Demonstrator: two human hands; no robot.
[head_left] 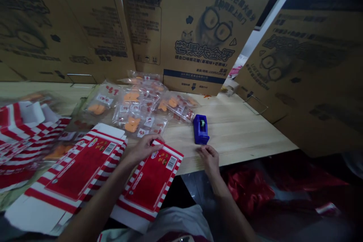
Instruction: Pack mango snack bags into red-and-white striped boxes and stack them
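My left hand (145,146) is closed over the top end of a red carton (150,179) with white stripes and a barcode, tilted at the table's front edge. My right hand (209,157) is pinched just in front of a blue tape dispenser (200,130), at its cutting end. Whether a piece of tape is between those fingertips is too small to make out. Left of my left forearm lies a second striped carton (79,168) of the same kind, its far end with a white flap.
Clear bags (132,107) with orange and red pieces are heaped behind the cartons. More striped packaging (19,140) is at the far left. Large printed cardboard boxes (187,26) wall off the back and right. Red plastic (249,189) lies below the table's right edge.
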